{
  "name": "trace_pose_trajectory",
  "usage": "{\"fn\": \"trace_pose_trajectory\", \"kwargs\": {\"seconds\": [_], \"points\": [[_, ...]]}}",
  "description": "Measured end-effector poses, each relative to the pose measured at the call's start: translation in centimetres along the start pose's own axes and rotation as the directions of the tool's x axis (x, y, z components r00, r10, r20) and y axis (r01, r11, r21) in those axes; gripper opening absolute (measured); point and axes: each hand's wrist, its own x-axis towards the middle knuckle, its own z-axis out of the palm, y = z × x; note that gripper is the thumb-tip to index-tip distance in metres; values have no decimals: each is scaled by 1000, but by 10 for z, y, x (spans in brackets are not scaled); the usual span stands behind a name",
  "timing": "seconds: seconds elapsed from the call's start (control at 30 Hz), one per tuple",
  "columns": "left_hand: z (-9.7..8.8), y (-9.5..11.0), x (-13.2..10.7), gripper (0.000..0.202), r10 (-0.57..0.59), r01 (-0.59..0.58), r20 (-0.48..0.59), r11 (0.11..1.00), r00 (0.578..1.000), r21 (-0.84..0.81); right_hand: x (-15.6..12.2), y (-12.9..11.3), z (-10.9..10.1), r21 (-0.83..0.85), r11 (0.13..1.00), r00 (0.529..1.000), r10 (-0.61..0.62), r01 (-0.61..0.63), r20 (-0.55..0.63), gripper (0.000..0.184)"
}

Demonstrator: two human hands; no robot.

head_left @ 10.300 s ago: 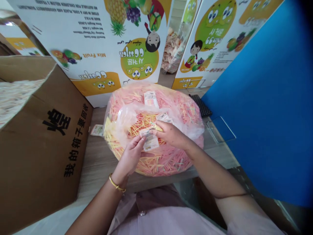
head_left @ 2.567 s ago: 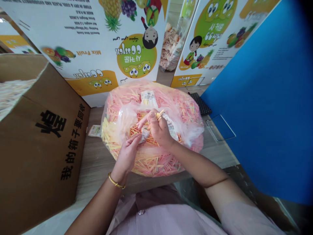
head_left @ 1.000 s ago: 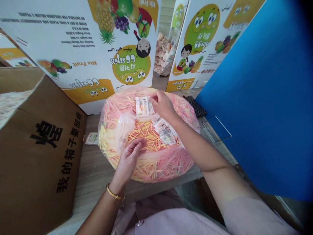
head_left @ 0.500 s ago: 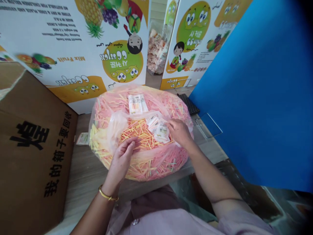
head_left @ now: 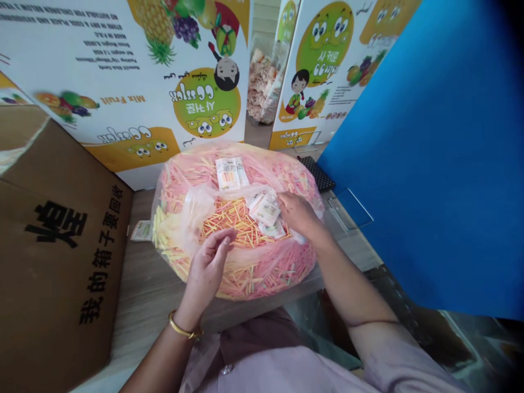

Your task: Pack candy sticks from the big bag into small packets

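A big clear plastic bag (head_left: 282, 262) full of pink, yellow and orange sticks lies on the table in front of me. My right hand (head_left: 298, 214) pinches a small printed sachet (head_left: 267, 207) lifted off a little pile of empty sachets (head_left: 275, 229) on the bag. My left hand (head_left: 208, 265) rests at the bag's opening with fingers loosely curled and nothing in it, beside the loose orange and yellow sticks (head_left: 229, 221). A filled sachet (head_left: 231, 173) lies flat on top of the bag, farther back.
A brown cardboard box (head_left: 57, 256) with black characters stands at the left. White printed cartons (head_left: 135, 82) rise behind the bag. A blue panel (head_left: 429, 164) fills the right side. Another sachet (head_left: 141, 230) lies on the table left of the bag, a black pad (head_left: 321, 173) behind it.
My right hand set a filled sachet on the bag's top, came back to the pile of empty sachets and has lifted one. My left hand let go and stayed by the opening.
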Motion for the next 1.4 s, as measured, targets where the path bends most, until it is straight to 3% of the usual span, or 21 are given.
{"fn": "trace_pose_trajectory", "kwargs": {"seconds": [0.17, 0.27, 0.4, 0.5, 0.6, 0.7, 0.8, 0.9, 1.0, 1.2, 1.3, 1.4], "points": [[-5, 6, -6, 37, 14, -13, -18, 999, 1000, 38, -9, -8, -24, 208, 978, 979, 24, 19, -202, 28], [-2, 14, -7, 41, 41, -41, 1, 998, 999, 52, -17, -25, -40, 448, 894, 996, 52, -15, -70, 31], [9, 15, -1, 48, 31, -33, 71, 999, 997, 19, -23, -52, -37, 621, 784, 969, -151, -1, 193, 24], [13, 10, 5, 37, -8, 1, 117, 998, 993, 60, -25, -65, -26, 681, 733, 952, -211, 5, 220, 13], [9, 7, 6, 34, -49, 49, 48, 999, 998, 0, -25, -65, -17, 700, 713, 964, -156, -40, 214, 12], [-4, 9, 4, 37, -84, 65, -116, 986, 990, -155, -19, -56, -13, 617, 787, 983, -97, -22, 159, 15], [-20, 12, 2, 40, -97, -8, -342, 956, 935, -295, -9, -51, -9, 394, 918, 997, -68, 48, 37, 18], [-32, 12, 0, 44, -114, -70, -455, 928, 883, -367, 1, -60, 0, 168, 969, 971, -202, 180, 128, 25], [-34, 11, 0, 42, -111, -79, -461, 924, 881, -374, 6, -79, 16, -3, 949, 921, -305, 316, 242, 27], [-25, 12, -2, 33, -80, -77, -389, 925, 918, -373, 9, -110, 55, -76, 891, 876, -419, 447, 238, 24], [-24, 12, -3, 30, -57, -86, -378, 933, 924, -350, 10, -109, 56, -62, 891, 871, -422, 450, 252, 24], [-30, 11, -3, 26, -37, -97, -385, 941, 922, -323, 14, -102, 41, -17, 884, 847, -442, 467, 295, 23]]}}
